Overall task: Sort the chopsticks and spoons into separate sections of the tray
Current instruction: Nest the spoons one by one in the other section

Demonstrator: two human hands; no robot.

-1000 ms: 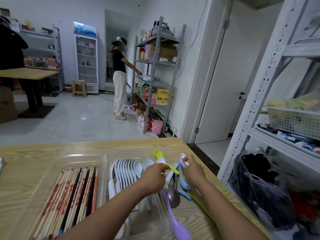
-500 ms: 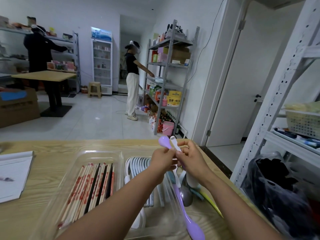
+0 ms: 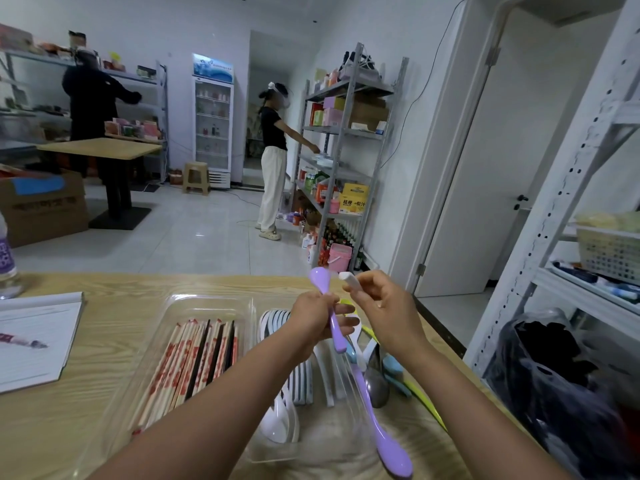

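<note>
A: Head view: what is held in the hands?

B: A purple spoon (image 3: pixel 331 318) is gripped by the left hand (image 3: pixel 313 322), a white spoon (image 3: pixel 347 279) by the right hand (image 3: pixel 382 308); both were lifted from the counter (image 3: pixel 104 308) moments ago, above the tray (image 3: pixel 211 301), so sorting remains.

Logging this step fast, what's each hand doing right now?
Left hand: closed on a purple spoon, held upright.
Right hand: closed on a white spoon.
</note>
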